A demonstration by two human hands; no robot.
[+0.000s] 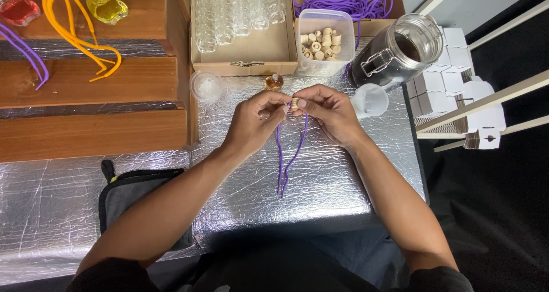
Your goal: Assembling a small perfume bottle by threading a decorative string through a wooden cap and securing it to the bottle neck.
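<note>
Forearms: both reach in from the bottom edge, meeting over the foil-covered worktop (331,189).
Left hand (254,120): grip pressed together, fingertips pinching the purple cord (284,163) right beside the bead.
Right hand (331,112): grip pressed together on a small wooden bead cap (295,103), held between thumb and forefinger.
Cord position: its upper part sits at the bead between the two hands; two strands hang down and trail onto the worktop toward the person.
Threading state: the cord appears to enter the bead's hole, though the fingers hide the hole itself, so this cannot be confirmed.
Good practice, as judged: keep the bead steady in one hand with the hole facing the other hand, hold the cord close to its leading part so it stays stiff, and feed it straight.
Behind the hands: a small amber bottle (274,82) stands just beyond them; a clear tub of wooden beads (325,40) sits near it, with a cardboard tray of empty clear bottles (234,12) to its left.
Right side: a dark glass jar (397,52) lies tilted, a clear cap (369,99) near it.
Left side: a black pouch (137,198) lies on the worktop below wooden steps (91,86).
</note>
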